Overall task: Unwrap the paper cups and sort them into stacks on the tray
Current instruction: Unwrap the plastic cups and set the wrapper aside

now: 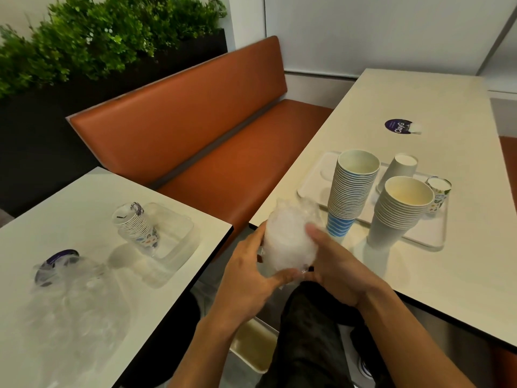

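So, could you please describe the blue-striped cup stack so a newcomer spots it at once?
Find the white table on the right, then the pale tray on it. At the tray's near edge, on the left, stands the blue-striped stack, beside a plain white stack; only it shows blue stripes.

Crinkly clear plastic wrap (pixel 288 242), matt paper cups (pixel 354 186), smooth orange leather-like bench (pixel 195 119).

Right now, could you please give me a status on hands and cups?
Left hand, right hand both gripping crumpled clear wrap. Blue-striped stack, white stack upright at tray's near edge. Patterned cup stack tilted on left table, unsorted. Nothing blocks tray.
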